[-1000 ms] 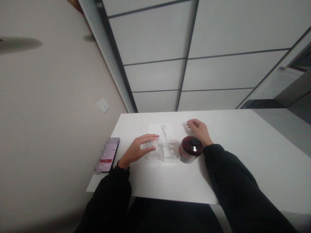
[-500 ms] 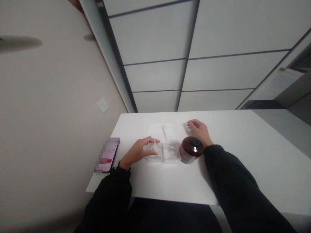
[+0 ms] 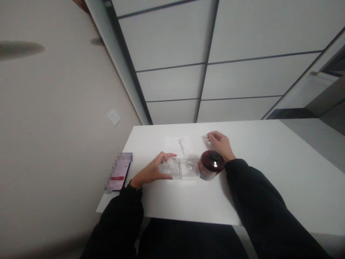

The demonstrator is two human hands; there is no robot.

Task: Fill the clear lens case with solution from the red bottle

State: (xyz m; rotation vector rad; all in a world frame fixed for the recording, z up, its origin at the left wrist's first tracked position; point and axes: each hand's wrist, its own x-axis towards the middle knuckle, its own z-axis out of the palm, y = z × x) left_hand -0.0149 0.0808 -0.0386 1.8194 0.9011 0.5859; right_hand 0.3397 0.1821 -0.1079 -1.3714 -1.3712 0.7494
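Note:
My left hand (image 3: pixel 156 169) spans the left part of a clear two-compartment box (image 3: pixel 189 175). Its thumb lies along the near side and its fingers reach over the far side, apart from each other. A clear rounded piece (image 3: pixel 170 163) sits in the left compartment, between thumb and fingers. In the right compartment is another small clear round piece (image 3: pixel 190 166). Beside the box stands a dark red-brown rounded jar (image 3: pixel 211 162) with a black top. Beyond the jar, my right hand (image 3: pixel 221 144) rests on the table, fingers loosely curled and slightly apart, nothing visible in them.
On the white table (image 3: pixel 175 201), a white spoon-like item (image 3: pixel 181 144) lies on a pale sheet behind the box. A phone (image 3: pixel 120 174), partly pixelated, is at the left edge. A wall with a socket (image 3: pixel 114 117) borders the left, and white panelled doors (image 3: pixel 172 84) stand behind.
My left thumb has moved down toward the box's near side, and the hand has opened from its pinch on the clear piece, which now sits in the left compartment. My right hand stays put.

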